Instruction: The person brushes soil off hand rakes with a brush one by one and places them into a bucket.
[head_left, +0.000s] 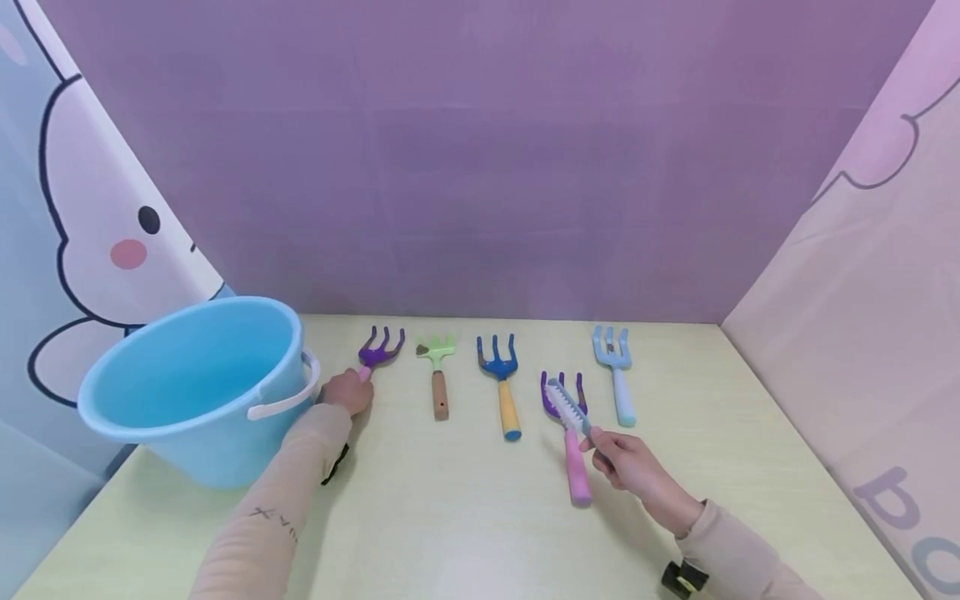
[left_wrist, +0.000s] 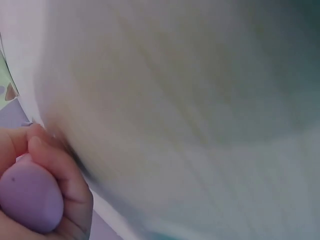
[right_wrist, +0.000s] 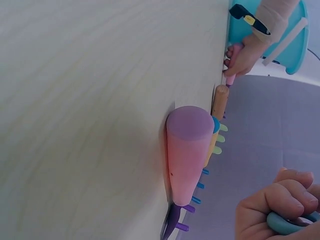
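In the head view my left hand (head_left: 347,392) grips the pink handle of a purple hand rake (head_left: 381,353), whose tines point away at the left of the row. The butt of that handle (left_wrist: 31,196) shows inside the curled fingers in the left wrist view. My right hand (head_left: 637,471) holds a blue brush (head_left: 570,406) with white bristles, above a second purple rake with a pink handle (head_left: 577,475) lying on the table. In the right wrist view the fingers curl round the brush's blue handle end (right_wrist: 285,223).
A light blue bucket (head_left: 225,442) with a white handle stands left, beside my left arm. Between the hands lie a green rake (head_left: 439,387) with a brown handle and a blue rake (head_left: 507,400) with a yellow handle. A light blue rake (head_left: 621,387) lies farther right. A purple backdrop (head_left: 480,167) rises behind.
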